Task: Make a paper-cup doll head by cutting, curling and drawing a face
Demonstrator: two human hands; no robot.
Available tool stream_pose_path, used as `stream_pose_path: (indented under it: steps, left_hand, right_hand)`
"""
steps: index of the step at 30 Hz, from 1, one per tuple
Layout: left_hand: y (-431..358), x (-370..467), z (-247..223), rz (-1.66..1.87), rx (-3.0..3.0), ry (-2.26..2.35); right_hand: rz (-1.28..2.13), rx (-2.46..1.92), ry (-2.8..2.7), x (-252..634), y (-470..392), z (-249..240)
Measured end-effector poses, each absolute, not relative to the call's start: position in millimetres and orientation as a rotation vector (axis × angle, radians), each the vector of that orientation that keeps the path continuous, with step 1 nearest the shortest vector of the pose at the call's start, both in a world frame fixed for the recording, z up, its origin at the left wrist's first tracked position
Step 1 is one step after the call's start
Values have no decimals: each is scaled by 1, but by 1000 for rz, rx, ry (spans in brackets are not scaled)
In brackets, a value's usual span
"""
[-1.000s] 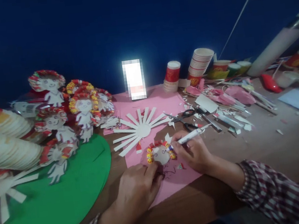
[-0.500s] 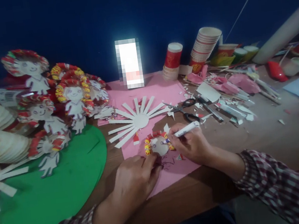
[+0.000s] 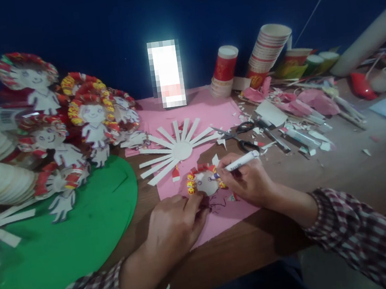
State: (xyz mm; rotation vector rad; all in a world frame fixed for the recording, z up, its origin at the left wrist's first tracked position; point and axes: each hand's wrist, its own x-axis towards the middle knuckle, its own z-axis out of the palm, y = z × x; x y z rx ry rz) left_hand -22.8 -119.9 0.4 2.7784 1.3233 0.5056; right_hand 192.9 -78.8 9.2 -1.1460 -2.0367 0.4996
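Brown wood-grain table point(image 3: 326, 184) against a dark blue wall point(image 3: 90, 15). On it: pink sheets point(image 3: 205, 102), a green disc point(image 3: 76, 259) to the left, white and pink scraps point(image 3: 319, 102) to the right. Bright pixelated rectangle point(image 3: 166, 72), upright near the wall. Lettering on the white marker point(image 3: 242, 160): apparently "Acrylic", blurred. Barcode on a plastic packet point(image 3: 0, 116), far left; gold print on a red cup point(image 3: 225, 66), unreadable. Paper disc point(image 3: 206, 187) flat on the pink sheets: pale centre, two small drawn circles, red and yellow rolled curls round the edge. Right hand point(image 3: 249, 179): fingers closed round the marker, tip at the right-hand circle. Left hand point(image 3: 173, 223): fingers bent, at the near edge; cannot tell whether gripping. Beyond: sunburst of white paper strips point(image 3: 182, 150), black-handled scissors point(image 3: 236, 135) beside it. Curl-rimmed paper figures point(image 3: 91, 115) at left.
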Motion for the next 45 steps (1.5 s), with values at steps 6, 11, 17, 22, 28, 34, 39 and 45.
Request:
stream_pose_path:
  steps: [6, 11, 17, 22, 28, 34, 39, 45]
  left_hand:
    - [-121, -24, 0, 510, 2775, 1319]
    - [-119, -23, 0, 496, 2776, 1320]
    - [-121, -24, 1, 462, 2790, 1333]
    - [-121, -24, -1, 418, 2757, 1342]
    - [-121, -23, 0, 530, 2791, 1317]
    - [-123, -31, 9, 1030, 2746, 1101]
    - [-120, -32, 8, 1037, 2739, 976]
    - [-122, -31, 2, 830, 2811, 771]
  right_hand:
    - [452, -1132, -2080, 193, -77, 6]
    - [507, -1140, -2038, 193, -79, 8]
    - [696, -1162, -1847, 194, -83, 11]
    - [739, -1189, -1819, 194, -84, 11]
    - [736, -1235, -1755, 195, -84, 14]
    - [745, -1213, -1725, 193, -87, 19]
    - [791, -1221, -1732, 193, -88, 16]
    - [757, -1208, -1790, 194, -88, 15]
